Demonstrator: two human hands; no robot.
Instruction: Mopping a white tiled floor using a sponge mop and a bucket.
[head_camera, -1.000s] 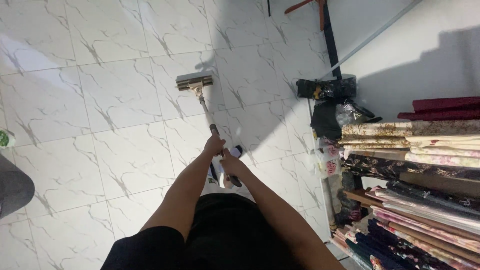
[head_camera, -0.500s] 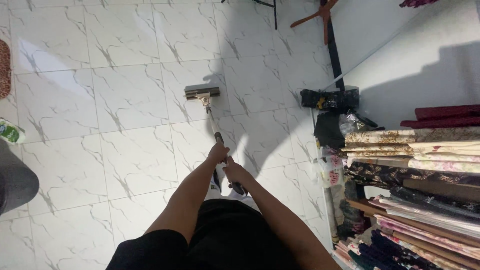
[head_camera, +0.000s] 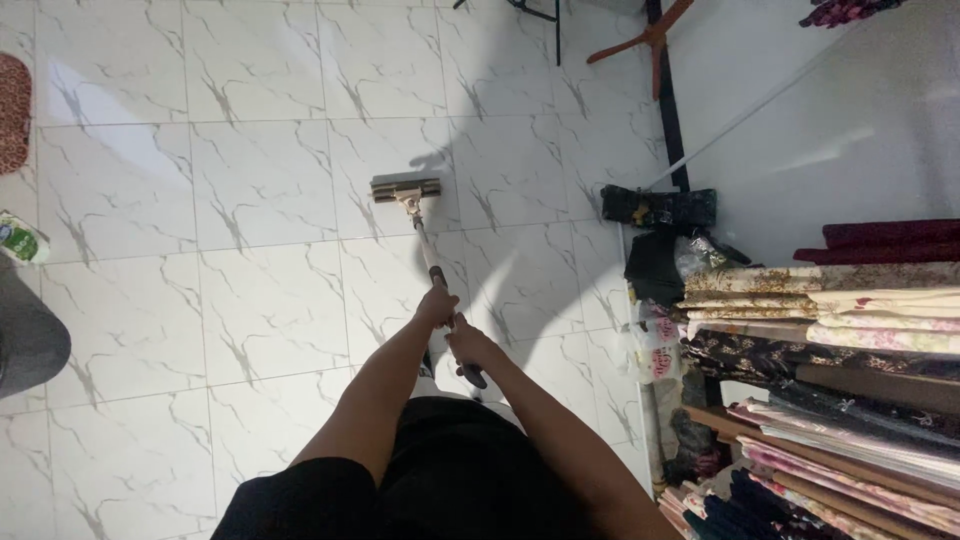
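Note:
A long-handled mop reaches out over the white marble-patterned floor tiles (head_camera: 260, 190). Its flat head (head_camera: 405, 188) lies on the floor ahead of me. My left hand (head_camera: 436, 305) grips the handle (head_camera: 428, 250) higher up the pole. My right hand (head_camera: 466, 342) grips the dark lower end just behind it. Both arms stretch forward from my black clothing at the bottom of the view.
Shelves of folded patterned fabrics (head_camera: 840, 340) stand on the right. Black bags (head_camera: 660, 240) lie at the foot of a white wall (head_camera: 850, 130). A dark stand with wooden legs (head_camera: 655, 40) is at the top. A grey object (head_camera: 30, 345) and a small packet (head_camera: 20, 240) sit at the left edge.
The mop head sits slightly lower and further right in view, and the view has shifted. Both hands keep their grip on the handle.

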